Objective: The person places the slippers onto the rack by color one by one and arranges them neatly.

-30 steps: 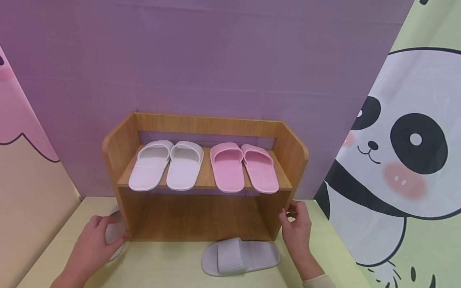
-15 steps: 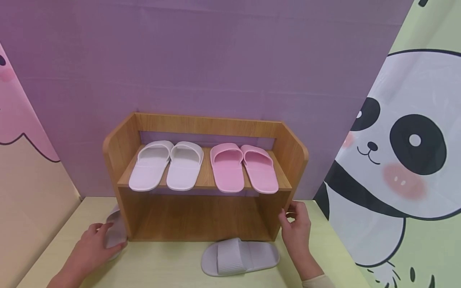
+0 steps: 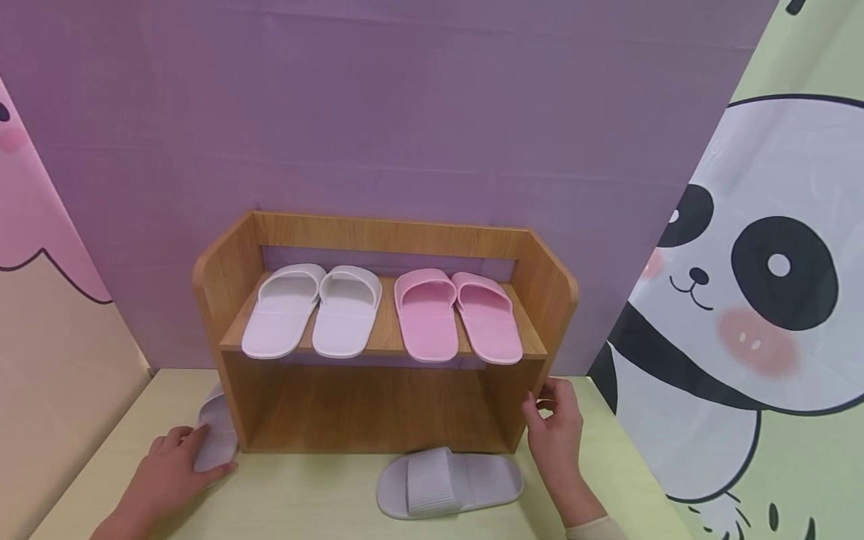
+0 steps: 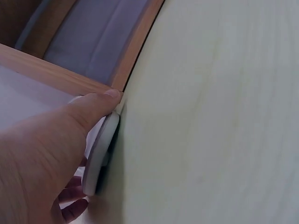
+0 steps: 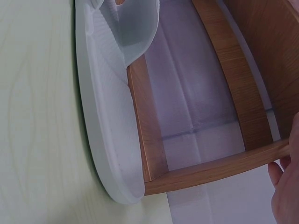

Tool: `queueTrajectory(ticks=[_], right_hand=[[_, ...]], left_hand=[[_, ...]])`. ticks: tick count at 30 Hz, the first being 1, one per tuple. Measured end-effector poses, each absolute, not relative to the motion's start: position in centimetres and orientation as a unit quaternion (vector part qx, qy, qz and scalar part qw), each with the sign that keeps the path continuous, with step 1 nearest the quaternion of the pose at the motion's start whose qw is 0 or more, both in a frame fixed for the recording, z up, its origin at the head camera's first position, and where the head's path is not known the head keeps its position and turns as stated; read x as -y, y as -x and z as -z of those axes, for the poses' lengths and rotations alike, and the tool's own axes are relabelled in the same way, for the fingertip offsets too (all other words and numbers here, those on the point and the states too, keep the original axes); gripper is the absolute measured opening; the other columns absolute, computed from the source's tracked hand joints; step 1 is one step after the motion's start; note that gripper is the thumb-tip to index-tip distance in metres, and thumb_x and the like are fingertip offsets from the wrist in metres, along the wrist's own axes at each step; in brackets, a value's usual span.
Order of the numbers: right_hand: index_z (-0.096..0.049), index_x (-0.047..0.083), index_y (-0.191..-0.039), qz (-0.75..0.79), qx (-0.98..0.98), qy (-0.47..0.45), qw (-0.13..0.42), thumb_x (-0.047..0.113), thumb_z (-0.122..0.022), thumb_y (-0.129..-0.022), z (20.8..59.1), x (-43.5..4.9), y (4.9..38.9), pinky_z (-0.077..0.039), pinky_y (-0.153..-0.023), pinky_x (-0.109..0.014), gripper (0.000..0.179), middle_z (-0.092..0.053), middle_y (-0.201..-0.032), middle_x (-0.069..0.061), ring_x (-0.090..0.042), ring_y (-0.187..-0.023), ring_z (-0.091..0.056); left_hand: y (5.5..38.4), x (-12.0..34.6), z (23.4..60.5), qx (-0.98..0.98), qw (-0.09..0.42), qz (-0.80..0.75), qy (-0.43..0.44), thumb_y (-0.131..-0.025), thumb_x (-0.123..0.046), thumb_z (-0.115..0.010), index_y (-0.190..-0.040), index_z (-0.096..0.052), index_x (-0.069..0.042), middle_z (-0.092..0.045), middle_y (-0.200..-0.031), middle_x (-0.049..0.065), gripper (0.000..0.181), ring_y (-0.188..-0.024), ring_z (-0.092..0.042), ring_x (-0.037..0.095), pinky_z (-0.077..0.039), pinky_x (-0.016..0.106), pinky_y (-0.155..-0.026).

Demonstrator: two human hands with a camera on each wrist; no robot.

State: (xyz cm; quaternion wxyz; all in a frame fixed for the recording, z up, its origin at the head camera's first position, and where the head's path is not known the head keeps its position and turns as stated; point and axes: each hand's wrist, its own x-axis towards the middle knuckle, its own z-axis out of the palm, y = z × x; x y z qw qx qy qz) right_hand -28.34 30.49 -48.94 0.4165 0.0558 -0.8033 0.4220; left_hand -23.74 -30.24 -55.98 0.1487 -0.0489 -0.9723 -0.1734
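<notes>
In the head view, my left hand (image 3: 158,476) spans the near end of a grey slipper (image 3: 217,431) on the table, outside the rack's left side. The left wrist view shows the thumb at the front corner of the wooden shoe rack (image 4: 51,74) and the fingers at the slipper's (image 4: 100,158) other edge. My right hand (image 3: 559,427) pinches the rack's right side panel, some fingers hidden behind it. A second grey slipper (image 3: 489,478) lies sideways in front of the rack; the right wrist view shows this slipper (image 5: 110,112) close up.
White slippers (image 3: 346,322) and pink slippers (image 3: 427,322) stand as pairs on the upper shelf. A purple backdrop (image 3: 405,112) rises behind the rack. To the right hangs a panda-print sheet (image 3: 702,442). The pale table (image 3: 304,495) ends close to both side sheets.
My left hand has shifted slightly left and down, and its fingers have moved lower along the slipper, uncovering more of it. The right hand and the rack have stayed put.
</notes>
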Motion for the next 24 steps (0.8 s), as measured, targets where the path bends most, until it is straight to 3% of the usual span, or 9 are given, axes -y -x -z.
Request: queueTrajectory(ticks=[8, 24], right_hand=[[-0.063, -0.001, -0.119, -0.421, 0.805, -0.053, 0.415, -0.010, -0.071, -0.096, 48.99, -30.51, 28.35, -0.051, -0.081, -0.007, 0.026, -0.067, -0.113, -0.008, -0.020, -0.098, -0.066], [-0.063, -0.001, -0.119, -0.419, 0.805, -0.054, 0.417, -0.010, -0.071, -0.096, 48.99, -30.48, 28.38, -0.052, -0.082, -0.009, 0.026, -0.067, -0.113, -0.009, -0.016, -0.097, -0.066]], left_hand=[[23.37, 29.79, 55.86, 0.967, 0.152, 0.201, 0.044, -0.086, -0.060, -0.090, -0.144, -0.059, 0.016, -0.058, -0.126, 0.034, 0.100, -0.107, -0.054, 0.050, -0.049, 0.056, -0.083], [23.26, 29.49, 55.72, 0.965, 0.149, 0.216, 0.008, -0.084, -0.047, -0.090, -0.140, -0.063, 0.012, -0.054, -0.115, 0.042, 0.086, -0.104, -0.055, 0.057, -0.051, 0.062, -0.076]])
